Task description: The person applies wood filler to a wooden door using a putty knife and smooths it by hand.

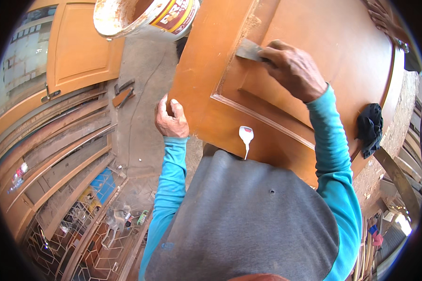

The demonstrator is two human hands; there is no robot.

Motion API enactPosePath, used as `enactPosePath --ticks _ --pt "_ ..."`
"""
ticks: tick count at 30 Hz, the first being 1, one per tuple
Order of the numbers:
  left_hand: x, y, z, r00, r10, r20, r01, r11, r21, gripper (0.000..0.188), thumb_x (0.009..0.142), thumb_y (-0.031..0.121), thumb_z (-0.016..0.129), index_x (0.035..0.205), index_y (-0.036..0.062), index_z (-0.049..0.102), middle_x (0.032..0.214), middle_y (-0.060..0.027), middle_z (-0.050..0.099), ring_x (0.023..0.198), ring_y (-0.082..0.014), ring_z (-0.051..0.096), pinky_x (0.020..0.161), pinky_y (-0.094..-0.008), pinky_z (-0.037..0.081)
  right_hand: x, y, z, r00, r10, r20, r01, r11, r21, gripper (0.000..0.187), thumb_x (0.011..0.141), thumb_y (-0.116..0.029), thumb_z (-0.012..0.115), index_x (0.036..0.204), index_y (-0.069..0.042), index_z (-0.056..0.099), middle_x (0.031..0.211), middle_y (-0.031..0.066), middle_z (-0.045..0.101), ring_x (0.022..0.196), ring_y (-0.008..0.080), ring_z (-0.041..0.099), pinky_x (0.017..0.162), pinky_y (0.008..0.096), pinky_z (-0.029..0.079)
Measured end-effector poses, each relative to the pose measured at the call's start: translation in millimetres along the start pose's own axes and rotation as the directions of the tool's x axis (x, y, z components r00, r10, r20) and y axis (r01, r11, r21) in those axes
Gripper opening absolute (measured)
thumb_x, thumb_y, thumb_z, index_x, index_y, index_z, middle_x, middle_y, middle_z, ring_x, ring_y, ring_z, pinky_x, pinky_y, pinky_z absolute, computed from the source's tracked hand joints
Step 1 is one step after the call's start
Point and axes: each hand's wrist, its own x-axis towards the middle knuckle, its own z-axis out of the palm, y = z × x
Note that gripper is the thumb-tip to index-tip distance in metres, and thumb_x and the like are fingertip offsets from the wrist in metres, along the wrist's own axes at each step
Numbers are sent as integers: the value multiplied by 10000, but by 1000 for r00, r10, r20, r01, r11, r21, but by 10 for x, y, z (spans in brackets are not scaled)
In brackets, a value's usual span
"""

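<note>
Far left: leaning door frames point(56, 140) and a second door point(79, 51). Above, a filler bucket point(140, 14), tilted. Left hand point(171, 119) curled over the near edge of the orange wooden door point(276, 107), fingers closed on that edge, steadying. White plastic spoon point(246, 138) lying on the panel. Right hand point(293, 68) pinching a putty knife point(251, 50), blade flat against the raised moulding. Filler smeared pale along the upper moulding groove; lower groove bare, so judged partway done. Black rag point(370, 129) at right.

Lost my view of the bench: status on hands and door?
Right hand presses putty knife on door panel. Left hand grips door edge. White spoon and black rag lie clear.
</note>
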Motion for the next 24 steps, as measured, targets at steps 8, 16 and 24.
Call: enactPosePath --ticks 8,16,24 --pt "21 34 -31 1000 16 5 -16 999 30 339 979 220 620 1201 -20 710 1114 -224 736 1018 -424 692 901 -489 552 3 95 -106 999 30 -35 -30 999 -19 195 926 -130 697 1102 -55 735 1062 139 701 920 379 686 801 457 557" --pt "43 55 -37 1000 16 2 -16 999 50 347 986 218 610 1205 -35 701 1101 -232 732 1010 -421 693 891 -489 550 118 121 -142 999 18 -44 -18 1000 2 218 928 -144 680 1122 -54 722 1015 143 680 914 392 670 813 479 546" --pt "17 19 -6 1000 16 17 -16 1000 18 339 985 202 607 1210 -34 699 1102 -234 732 1008 -420 694 884 -486 551 193 263 -146 998 3 -69 -5 1000 -31 202 939 -146 668 1108 -49 722 1027 144 688 921 402 669 820 481 545"
